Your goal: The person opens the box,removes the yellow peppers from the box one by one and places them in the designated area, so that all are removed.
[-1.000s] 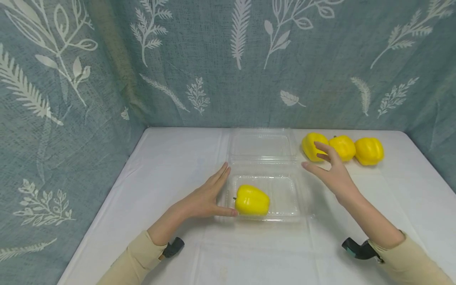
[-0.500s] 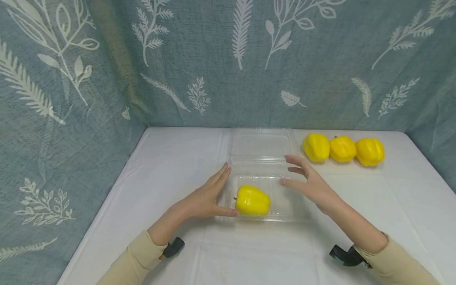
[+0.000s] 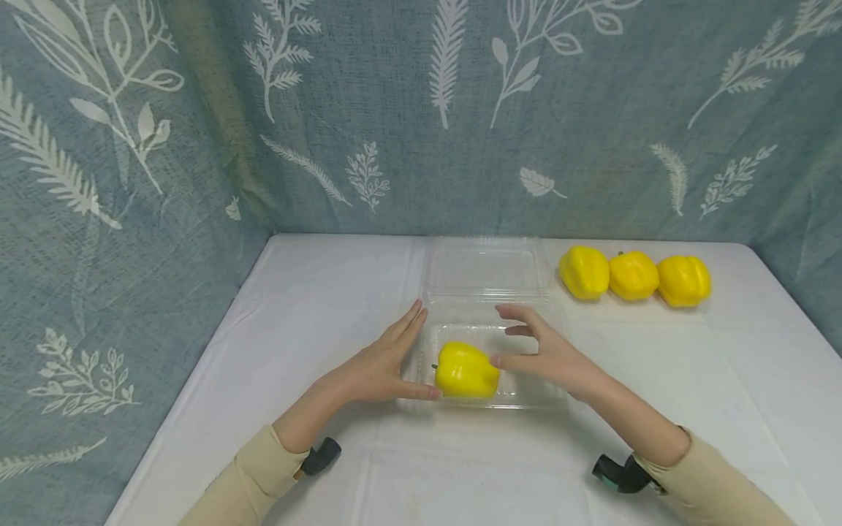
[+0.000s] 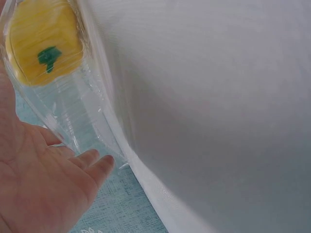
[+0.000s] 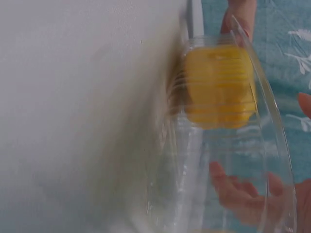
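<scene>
A clear plastic clamshell container (image 3: 473, 327) lies on the white-covered table with its lid (image 3: 487, 270) folded back. Inside its left half sits a yellow bell pepper (image 3: 463, 371), its green stem showing in the left wrist view. My left hand (image 3: 384, 365) rests at the container's left side, fingers extended toward the back corner and thumb at the front edge. Over the right half is my right hand (image 3: 549, 356), fingers loosely bent and spread from the thumb, holding nothing. Its thumb tip overlaps the pepper's right end in the head view.
Three more yellow bell peppers stand in a row at the back right: a left one (image 3: 584, 272), a middle one (image 3: 634, 275) and a right one (image 3: 684, 280). A blue-green curtain (image 3: 395, 95) with white leaf prints hangs behind the table and along its sides.
My right hand has moved left and toward me, from in front of the back-right peppers to over the container beside the pepper inside. The left hand and the peppers stay in place.
</scene>
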Available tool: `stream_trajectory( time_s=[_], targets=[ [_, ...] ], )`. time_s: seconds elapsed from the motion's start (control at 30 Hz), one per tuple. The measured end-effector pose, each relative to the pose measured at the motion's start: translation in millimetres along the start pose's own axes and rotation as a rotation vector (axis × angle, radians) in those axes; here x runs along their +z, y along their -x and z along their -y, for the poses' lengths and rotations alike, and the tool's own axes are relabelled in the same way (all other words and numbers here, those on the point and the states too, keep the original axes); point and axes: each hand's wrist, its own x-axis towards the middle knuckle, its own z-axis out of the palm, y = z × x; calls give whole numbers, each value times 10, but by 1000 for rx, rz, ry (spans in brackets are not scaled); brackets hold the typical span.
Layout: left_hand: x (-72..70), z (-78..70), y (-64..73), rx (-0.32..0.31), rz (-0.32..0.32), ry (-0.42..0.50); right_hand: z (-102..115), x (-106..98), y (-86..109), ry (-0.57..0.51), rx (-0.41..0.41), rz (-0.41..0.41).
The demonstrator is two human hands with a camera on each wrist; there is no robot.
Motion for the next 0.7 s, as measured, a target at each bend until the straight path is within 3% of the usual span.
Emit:
stream_trajectory(
  time_s=[0.3,0.7],
  targets=[
    [2,0,5,4,2,14,0,174,-61,77,6,82],
    [-2,9,8,4,0,13,-11,303,-105,133,-45,107]
  ],
)
